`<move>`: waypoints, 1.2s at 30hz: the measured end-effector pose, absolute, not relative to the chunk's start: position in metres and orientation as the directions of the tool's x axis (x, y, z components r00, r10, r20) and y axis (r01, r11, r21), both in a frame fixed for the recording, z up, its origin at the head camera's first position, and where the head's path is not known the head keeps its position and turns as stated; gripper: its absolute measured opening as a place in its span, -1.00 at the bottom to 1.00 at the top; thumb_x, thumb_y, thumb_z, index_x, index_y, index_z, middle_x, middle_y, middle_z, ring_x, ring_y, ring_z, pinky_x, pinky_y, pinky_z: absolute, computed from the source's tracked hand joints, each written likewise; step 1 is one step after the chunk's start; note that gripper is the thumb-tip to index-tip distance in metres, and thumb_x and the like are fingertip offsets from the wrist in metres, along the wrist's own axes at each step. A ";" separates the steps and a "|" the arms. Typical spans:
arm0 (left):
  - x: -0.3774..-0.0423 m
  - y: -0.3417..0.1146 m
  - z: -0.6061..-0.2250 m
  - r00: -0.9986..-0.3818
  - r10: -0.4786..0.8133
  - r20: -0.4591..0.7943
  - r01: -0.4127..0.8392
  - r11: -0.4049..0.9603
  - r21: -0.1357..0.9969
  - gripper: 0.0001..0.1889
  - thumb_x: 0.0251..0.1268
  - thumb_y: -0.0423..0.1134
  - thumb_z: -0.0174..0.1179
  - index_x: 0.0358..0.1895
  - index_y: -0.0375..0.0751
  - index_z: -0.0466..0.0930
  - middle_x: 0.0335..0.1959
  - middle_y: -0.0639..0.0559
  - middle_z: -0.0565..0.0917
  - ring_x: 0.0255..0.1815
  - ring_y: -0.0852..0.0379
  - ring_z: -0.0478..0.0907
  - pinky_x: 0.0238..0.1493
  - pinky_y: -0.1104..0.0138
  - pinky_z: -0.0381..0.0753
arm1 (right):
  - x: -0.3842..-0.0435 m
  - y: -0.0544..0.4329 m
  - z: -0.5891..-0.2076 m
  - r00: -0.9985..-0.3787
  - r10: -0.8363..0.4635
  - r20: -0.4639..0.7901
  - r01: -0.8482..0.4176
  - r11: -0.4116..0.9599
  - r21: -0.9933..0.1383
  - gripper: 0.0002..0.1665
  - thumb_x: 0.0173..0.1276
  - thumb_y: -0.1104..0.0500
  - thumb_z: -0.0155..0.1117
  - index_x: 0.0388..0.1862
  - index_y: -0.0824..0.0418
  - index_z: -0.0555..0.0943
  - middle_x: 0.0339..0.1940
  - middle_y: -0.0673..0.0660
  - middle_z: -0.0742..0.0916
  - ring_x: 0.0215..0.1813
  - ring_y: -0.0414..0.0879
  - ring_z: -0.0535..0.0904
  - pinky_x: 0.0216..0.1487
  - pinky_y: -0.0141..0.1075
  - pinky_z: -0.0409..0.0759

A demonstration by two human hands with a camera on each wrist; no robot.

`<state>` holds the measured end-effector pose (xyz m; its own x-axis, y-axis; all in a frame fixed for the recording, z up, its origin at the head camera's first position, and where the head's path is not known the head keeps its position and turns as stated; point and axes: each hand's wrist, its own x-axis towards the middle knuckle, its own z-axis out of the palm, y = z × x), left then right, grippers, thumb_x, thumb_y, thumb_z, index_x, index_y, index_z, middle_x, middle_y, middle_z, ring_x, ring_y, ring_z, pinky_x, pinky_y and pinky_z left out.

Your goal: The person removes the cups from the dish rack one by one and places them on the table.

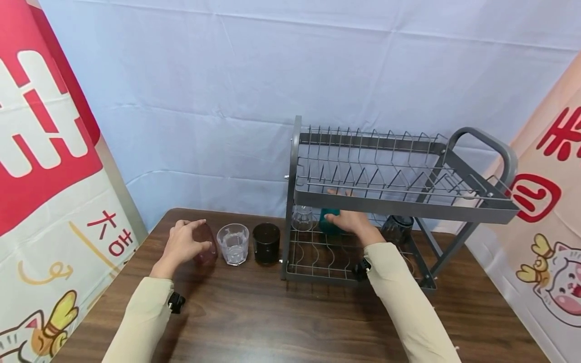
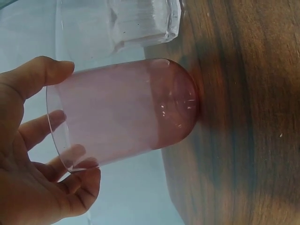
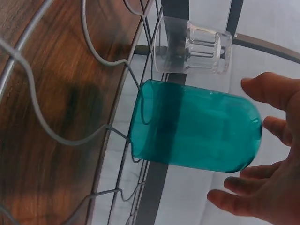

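**2 hands, 2 tumblers: one on the table, one in the rack**

The left hand (image 1: 183, 244) curls its thumb and fingers around a pink translucent round-bottomed tumbler (image 2: 124, 110), which stands upright on the dark wood-grain table (image 1: 281, 322), its base touching the tabletop. Just beside it, to the right in the head view, stands a clear faceted glass (image 1: 233, 244), and next to that a black cylindrical cup (image 1: 266, 243); the 3 form a short row left of the grey 2-tier metal dish rack (image 1: 395, 196).

The right hand (image 1: 349, 220) reaches under the rack's upper tier. Its fingers are spread and relaxed around the closed end of a teal translucent tumbler (image 3: 197, 131) without closing on it; whether any fingertip touches the tumbler cannot be told. The teal tumbler sits mouth-down on the wire grid of the lower tier. Just beside it is a clear faceted glass on the rack (image 3: 193, 45), also inverted. Further right on the lower tier is a dark smoky glass (image 1: 397, 228).
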<state>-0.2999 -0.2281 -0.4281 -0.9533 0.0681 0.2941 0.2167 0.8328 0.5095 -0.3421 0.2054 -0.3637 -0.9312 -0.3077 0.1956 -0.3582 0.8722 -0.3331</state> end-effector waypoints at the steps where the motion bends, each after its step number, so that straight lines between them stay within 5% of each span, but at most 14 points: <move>1: -0.300 -0.228 -0.428 -0.954 0.066 0.292 0.213 0.833 0.510 -0.30 -0.12 -0.17 0.41 0.19 -0.32 0.45 0.02 -0.47 0.37 0.03 -0.43 0.24 -0.05 -0.15 0.26 | -0.343 0.206 -0.364 -0.933 -0.301 0.199 -0.355 0.867 -0.349 -0.15 0.30 0.07 0.23 0.46 0.24 0.08 0.40 0.41 0.16 0.41 0.35 -0.15 0.26 0.22 -0.08; 10: -0.303 -0.227 -0.429 -0.964 0.049 0.263 0.183 0.837 0.516 -0.30 -0.07 -0.15 0.37 0.22 -0.32 0.40 0.05 -0.48 0.32 0.05 -0.45 0.20 -0.04 -0.17 0.27 | -0.353 0.212 -0.375 -0.904 -0.290 0.314 -0.404 0.820 -0.405 -0.24 0.25 0.15 0.28 0.38 0.30 0.24 0.30 0.42 0.32 0.33 0.33 0.09 0.22 0.18 0.11; 18: -0.306 -0.224 -0.430 -0.970 0.051 0.240 0.174 0.833 0.526 -0.30 -0.03 -0.15 0.35 0.24 -0.32 0.37 0.11 -0.48 0.25 0.08 -0.44 0.16 -0.05 -0.18 0.29 | -0.357 0.217 -0.382 -0.911 -0.289 0.295 -0.402 0.783 -0.474 -0.31 0.29 0.17 0.25 0.35 0.35 0.28 0.27 0.39 0.37 0.27 0.29 0.26 0.16 0.13 0.25; 36: -0.306 -0.224 -0.428 -0.969 0.068 0.238 0.186 0.836 0.517 -0.29 -0.02 -0.14 0.36 0.24 -0.35 0.36 0.09 -0.49 0.27 0.05 -0.43 0.18 -0.07 -0.16 0.29 | -0.359 0.214 -0.384 -0.913 -0.267 0.310 -0.394 0.775 -0.495 -0.33 0.29 0.18 0.24 0.33 0.34 0.30 0.26 0.39 0.39 0.27 0.28 0.27 0.18 0.11 0.24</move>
<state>-0.3065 -0.2242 -0.4279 -0.9688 0.0683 0.2381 0.1859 0.8358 0.5166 -0.3588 0.2145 -0.3835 -0.9126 -0.2667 0.3098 -0.3942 0.7746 -0.4946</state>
